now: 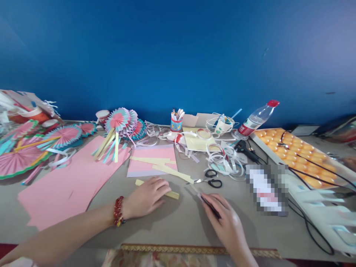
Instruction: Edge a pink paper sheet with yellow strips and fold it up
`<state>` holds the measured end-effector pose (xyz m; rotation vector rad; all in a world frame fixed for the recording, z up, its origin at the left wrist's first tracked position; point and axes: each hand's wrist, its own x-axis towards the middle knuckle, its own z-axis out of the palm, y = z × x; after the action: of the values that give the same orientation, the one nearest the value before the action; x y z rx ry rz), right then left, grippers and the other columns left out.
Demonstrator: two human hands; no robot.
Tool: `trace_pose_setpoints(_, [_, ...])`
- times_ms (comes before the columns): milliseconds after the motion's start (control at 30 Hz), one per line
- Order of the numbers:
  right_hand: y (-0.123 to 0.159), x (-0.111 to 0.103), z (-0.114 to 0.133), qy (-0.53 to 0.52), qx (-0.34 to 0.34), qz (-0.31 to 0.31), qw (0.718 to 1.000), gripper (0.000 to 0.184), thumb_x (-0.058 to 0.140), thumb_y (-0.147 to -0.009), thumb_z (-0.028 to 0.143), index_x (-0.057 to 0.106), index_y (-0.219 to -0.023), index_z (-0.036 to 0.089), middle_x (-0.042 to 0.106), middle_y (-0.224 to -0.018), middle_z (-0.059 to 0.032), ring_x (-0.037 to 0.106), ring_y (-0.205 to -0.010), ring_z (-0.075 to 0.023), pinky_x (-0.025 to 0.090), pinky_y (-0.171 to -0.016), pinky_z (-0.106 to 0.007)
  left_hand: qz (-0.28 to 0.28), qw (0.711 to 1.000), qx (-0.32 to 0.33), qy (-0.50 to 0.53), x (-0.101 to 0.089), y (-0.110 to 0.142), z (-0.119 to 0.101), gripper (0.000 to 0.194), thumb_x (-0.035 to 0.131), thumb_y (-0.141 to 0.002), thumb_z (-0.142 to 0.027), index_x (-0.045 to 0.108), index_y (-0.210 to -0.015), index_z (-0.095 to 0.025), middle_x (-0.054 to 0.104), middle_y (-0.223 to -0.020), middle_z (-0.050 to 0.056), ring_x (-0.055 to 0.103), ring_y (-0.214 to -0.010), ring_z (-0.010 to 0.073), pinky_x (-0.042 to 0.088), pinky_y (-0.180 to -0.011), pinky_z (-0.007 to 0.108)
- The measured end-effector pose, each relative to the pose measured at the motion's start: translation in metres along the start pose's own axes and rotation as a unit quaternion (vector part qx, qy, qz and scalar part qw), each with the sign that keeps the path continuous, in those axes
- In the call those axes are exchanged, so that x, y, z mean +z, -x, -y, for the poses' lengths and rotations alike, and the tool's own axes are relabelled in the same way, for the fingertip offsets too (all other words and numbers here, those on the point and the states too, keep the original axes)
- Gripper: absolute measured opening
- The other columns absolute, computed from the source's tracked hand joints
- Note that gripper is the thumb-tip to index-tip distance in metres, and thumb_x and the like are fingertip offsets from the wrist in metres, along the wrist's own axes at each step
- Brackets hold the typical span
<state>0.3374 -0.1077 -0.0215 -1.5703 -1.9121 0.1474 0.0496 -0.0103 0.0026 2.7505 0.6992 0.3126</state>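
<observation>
Under the left hand (147,194): yellow strip (174,195) running ten-to-four, fingers lying loosely spread.
Right hand (226,220), at strip's four o'clock: pinching dark tool (210,207).

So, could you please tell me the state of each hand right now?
Left hand: open, palm down over a pale yellow strip.
Right hand: closed, holding a slim dark tool.

My left hand (147,195) covers the middle of a yellow strip (174,194), my right hand (226,218) hides part of some dark tool (210,206). Pixelated thing (264,189), honestly no clue.
</observation>
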Motion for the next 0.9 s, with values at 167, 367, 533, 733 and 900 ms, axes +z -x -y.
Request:
trace_pose_setpoints(167, [-0.006,0.005,0.015,-0.024,-0.046,0.057,0.997,0.027,0.047,-0.097,0.02,0.069,-0.112,0.023,0.068,-0.098,-0.0082,0.066,-0.088,-0.0198,0.055,-0.076,-0.03,-0.049,0.999,-0.007,-0.005,0.015,0.001,-0.003,0.014,0.047,-0.101,-0.018,0.056,-0.11,-0.019,0.061,-0.109,0.006,0.057,-0.103,0.0215,0.046,-0.096,0.039])
trace_pose_setpoints(367, [-0.005,0.004,0.028,-0.037,-0.06,0.092,0.993,0.031,0.044,-0.097,0.016,0.069,-0.113,0.024,0.067,-0.095,-0.0076,0.065,-0.085,-0.0185,0.055,-0.074,-0.028,-0.049,0.999,-0.008,0.007,0.019,-0.001,-0.004,0.015,0.043,-0.103,-0.02,0.058,-0.104,-0.019,0.063,-0.103,0.006,0.057,-0.098,0.0203,0.047,-0.095,0.038])
trace_pose_setpoints(533, [-0.003,0.003,0.035,-0.024,-0.065,0.102,0.992,0.032,0.043,-0.097,0.015,0.07,-0.112,0.023,0.066,-0.09,-0.0073,0.063,-0.082,-0.0186,0.054,-0.071,-0.028,-0.058,0.998,-0.004,0.008,0.016,-0.002,-0.003,0.018,0.041,-0.104,-0.022,0.058,-0.108,-0.018,0.063,-0.104,0.006,0.057,-0.099,0.021,0.048,-0.094,0.039])
trace_pose_setpoints(733, [-0.005,0.004,0.035,-0.005,-0.075,0.119,0.99,0.035,0.042,-0.096,0.013,0.071,-0.113,0.022,0.064,-0.091,-0.0082,0.062,-0.082,-0.019,0.054,-0.07,-0.028,-0.045,0.999,-0.023,-0.012,0.018,0.001,-0.004,0.016,0.047,-0.101,-0.018,0.061,-0.107,-0.016,0.064,-0.107,0.007,0.058,-0.098,0.0222,0.049,-0.09,0.039])
trace_pose_setpoints(900, [-0.009,0.003,0.034,-0.005,-0.066,0.136,0.988,0.036,0.04,-0.097,0.015,0.071,-0.112,0.024,0.064,-0.092,-0.0081,0.061,-0.083,-0.0182,0.054,-0.071,-0.026,0.001,0.998,0.051,-0.026,0.015,0.008,-0.005,0.044,0.049,-0.101,-0.033,0.045,-0.142,-0.017,0.048,-0.147,0.011,0.041,-0.138,0.025,0.03,-0.116,0.045])
